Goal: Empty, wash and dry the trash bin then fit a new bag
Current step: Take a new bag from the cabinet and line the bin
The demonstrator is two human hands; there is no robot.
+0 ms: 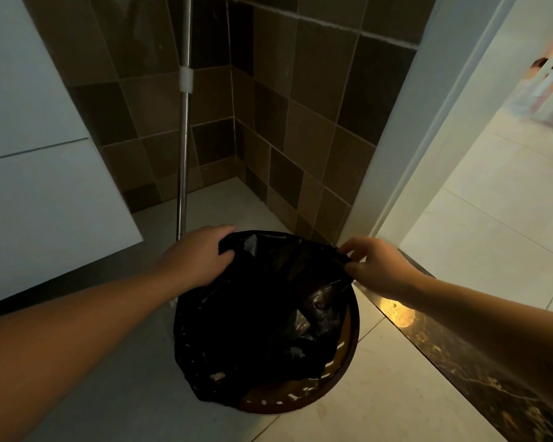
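The trash bin [339, 374], one brown slotted basket, stands on the pale floor [396, 393] in a tiled corner. One black bag [256, 314] lines it. The left hand [198, 256] grips the bag's far edge; the right hand [377, 266] pinches its right edge. One metal pole [183, 154] stands behind. No writing is legible.

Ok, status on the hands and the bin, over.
Left hand and right hand both grip the black bag at its top edge. Bag sits in the brown bin. Metal pole stands behind, clear.
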